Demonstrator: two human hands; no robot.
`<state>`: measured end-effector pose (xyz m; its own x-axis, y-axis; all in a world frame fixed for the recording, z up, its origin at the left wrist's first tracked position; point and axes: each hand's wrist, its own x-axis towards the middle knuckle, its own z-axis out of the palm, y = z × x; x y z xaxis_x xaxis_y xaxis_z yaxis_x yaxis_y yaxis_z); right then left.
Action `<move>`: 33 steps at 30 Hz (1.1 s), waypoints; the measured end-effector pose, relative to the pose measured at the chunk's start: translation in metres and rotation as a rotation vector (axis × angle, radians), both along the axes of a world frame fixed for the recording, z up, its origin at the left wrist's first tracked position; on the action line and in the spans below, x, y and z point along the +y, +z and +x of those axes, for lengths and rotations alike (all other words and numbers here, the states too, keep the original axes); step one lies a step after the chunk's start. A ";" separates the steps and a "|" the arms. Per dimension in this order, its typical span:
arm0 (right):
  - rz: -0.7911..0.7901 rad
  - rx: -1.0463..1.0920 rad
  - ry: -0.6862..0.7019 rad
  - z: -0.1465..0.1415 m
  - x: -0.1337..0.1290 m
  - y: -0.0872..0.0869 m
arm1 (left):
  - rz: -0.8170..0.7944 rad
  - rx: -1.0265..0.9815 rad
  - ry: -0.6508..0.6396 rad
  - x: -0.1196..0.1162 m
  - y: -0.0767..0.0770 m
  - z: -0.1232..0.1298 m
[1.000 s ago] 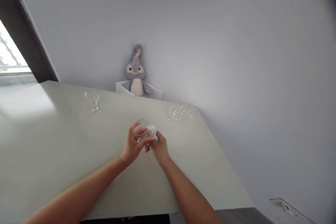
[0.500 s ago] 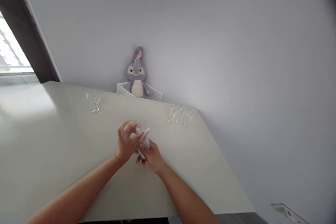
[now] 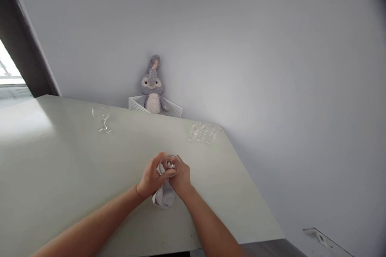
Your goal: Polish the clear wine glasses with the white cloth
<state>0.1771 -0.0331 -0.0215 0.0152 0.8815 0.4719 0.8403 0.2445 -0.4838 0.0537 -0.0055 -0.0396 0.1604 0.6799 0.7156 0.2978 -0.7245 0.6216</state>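
My left hand (image 3: 150,177) is curled round the bowl of a clear wine glass (image 3: 170,164), its thumb lying across the near side. The glass mouth faces up toward me, and its foot shows through the bowl. Close against the glass on the right, my right hand (image 3: 182,177) is closed, with a whitish cloth (image 3: 164,197) hanging below it between the two wrists. The right fingertips, the stem and the upper part of the cloth are hidden behind the hands and glass.
Another stemmed glass (image 3: 104,120) stands at the back left of the pale table (image 3: 75,168). Several small stemmed glasses (image 3: 203,131) are grouped near the back right corner. Behind the table edge, a grey plush toy (image 3: 153,92) sits in a white perforated basket (image 3: 176,111).
Both hands have shifted right with the wine glass, whose mouth now turns more toward me. The right hand has come up beside the bowl, and the cloth now hangs lower. The view has shifted slightly.
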 end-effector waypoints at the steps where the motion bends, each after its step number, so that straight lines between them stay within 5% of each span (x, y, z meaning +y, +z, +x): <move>1: -0.029 0.011 -0.003 0.004 0.004 -0.001 | -0.024 0.011 -0.041 0.000 0.000 0.001; 4: -0.174 0.086 -0.111 0.029 0.019 -0.002 | -0.112 0.056 -0.145 0.008 0.001 0.002; 11: -0.364 0.066 -0.345 0.092 0.053 -0.013 | -0.492 0.286 -0.151 0.031 -0.017 -0.001; 23: -0.446 -0.029 -0.429 0.098 0.093 -0.025 | -0.549 0.325 -0.178 0.031 -0.013 -0.003; 33: -0.404 0.092 -0.369 0.103 0.101 -0.026 | -0.549 0.301 -0.194 0.030 -0.012 -0.003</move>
